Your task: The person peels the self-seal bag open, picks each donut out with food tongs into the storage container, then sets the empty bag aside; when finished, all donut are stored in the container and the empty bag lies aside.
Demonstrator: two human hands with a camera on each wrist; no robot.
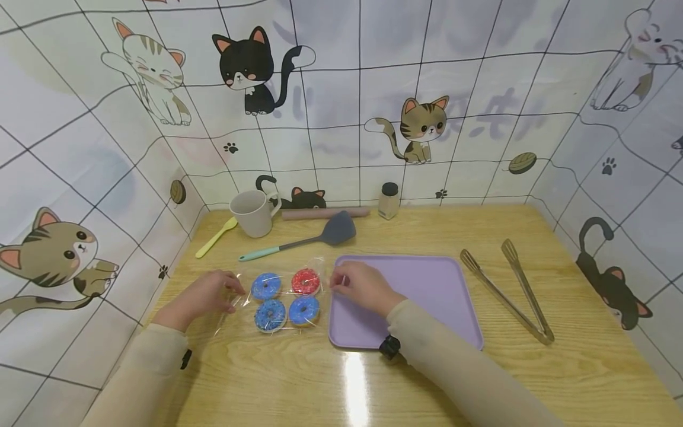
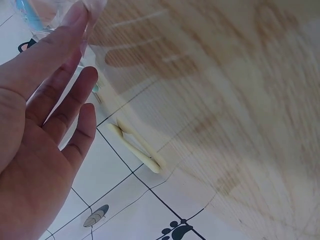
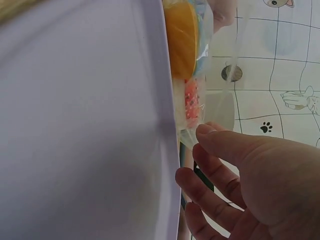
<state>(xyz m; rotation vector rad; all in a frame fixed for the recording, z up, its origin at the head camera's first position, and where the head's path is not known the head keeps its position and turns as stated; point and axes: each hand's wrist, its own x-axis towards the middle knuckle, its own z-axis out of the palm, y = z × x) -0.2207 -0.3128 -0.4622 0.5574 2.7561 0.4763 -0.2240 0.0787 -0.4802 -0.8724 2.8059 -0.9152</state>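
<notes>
A clear plastic bag [image 1: 285, 293] lies flat on the wooden table [image 1: 533, 379] with several toy donuts in it: blue ones [image 1: 265, 286] and a red one [image 1: 306, 281]. My left hand [image 1: 235, 293] pinches the bag's left edge. My right hand [image 1: 337, 283] pinches its right edge, just over the left rim of a purple tray [image 1: 427, 284]. In the right wrist view the fingertips [image 3: 205, 131] meet the plastic beside the red donut [image 3: 191, 102] and the tray [image 3: 75, 125]. In the left wrist view the left hand [image 2: 82, 40] holds plastic film [image 2: 95, 7] at the top.
Metal tongs [image 1: 512, 290] lie right of the tray. Behind the bag are a grey spatula [image 1: 309, 240], a mug [image 1: 255, 212], a yellow spoon [image 1: 216, 237], a rolling pin [image 1: 325, 213] and a small jar [image 1: 388, 200]. Cat-print walls enclose three sides of the table.
</notes>
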